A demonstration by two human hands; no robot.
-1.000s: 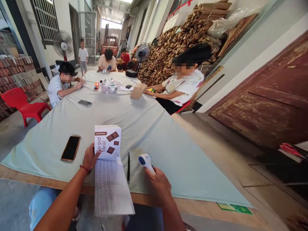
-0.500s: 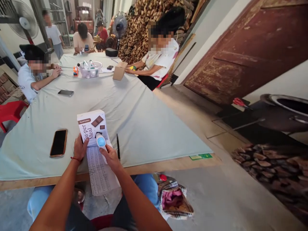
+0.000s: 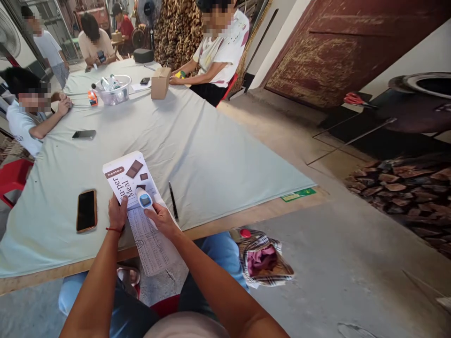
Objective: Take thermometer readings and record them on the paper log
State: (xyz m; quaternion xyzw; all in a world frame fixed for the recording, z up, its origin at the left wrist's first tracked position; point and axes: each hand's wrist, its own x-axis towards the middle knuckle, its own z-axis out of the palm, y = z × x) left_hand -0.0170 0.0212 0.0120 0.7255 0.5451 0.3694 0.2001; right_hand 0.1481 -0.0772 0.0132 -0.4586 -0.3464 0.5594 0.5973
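My left hand (image 3: 118, 211) grips the lower left edge of a white carton (image 3: 121, 171) printed with "NutriMotion", "Meal" and pictures of brown bars. My right hand (image 3: 163, 219) is closed round a white handheld thermometer (image 3: 145, 199) with a blue-rimmed screen, held over the carton's lower part. A long printed paper sheet (image 3: 155, 249) lies below the carton and hangs past the table's near edge. Left of my hands lies a phone in an orange-brown case (image 3: 86, 210). Just to their right is a black pen (image 3: 173, 199).
Several people sit or stand around the cloth-covered table (image 3: 218, 164). Farther along it are another phone (image 3: 84, 134), a clear basin of bottles (image 3: 114, 91), an orange item (image 3: 92, 97) and a cardboard box (image 3: 161, 83). A checked bag (image 3: 266, 260) sits on the floor at right.
My view has shifted, tilting the scene. The thermometer's screen has gone from light blue to darker in its middle. The cardboard box across the table now stands more upright. Both hands keep their holds.
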